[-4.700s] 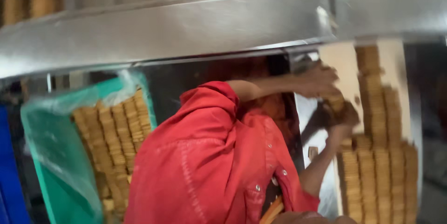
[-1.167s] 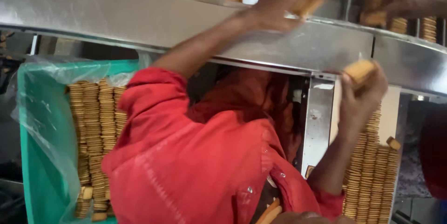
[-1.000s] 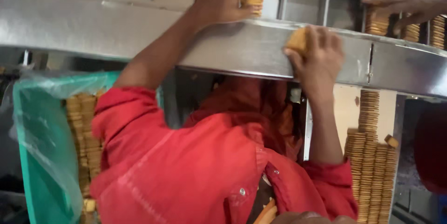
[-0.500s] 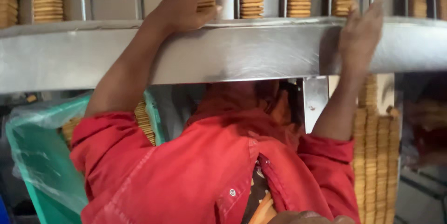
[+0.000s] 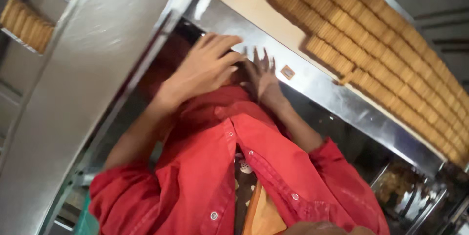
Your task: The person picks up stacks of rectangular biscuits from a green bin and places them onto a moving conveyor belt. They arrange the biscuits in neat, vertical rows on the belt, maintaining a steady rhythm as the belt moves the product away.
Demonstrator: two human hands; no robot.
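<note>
Hands hover empty: my left hand and right hand, fingers spread, near the steel ledge's edge under biscuit rows.

No packages, signs or screens visible; only a small square orange label on the steel ledge.

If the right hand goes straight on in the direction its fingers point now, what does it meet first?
Probably the shiny metal ledge just past the right hand, then the single biscuit lying there; depth is unclear.
</note>
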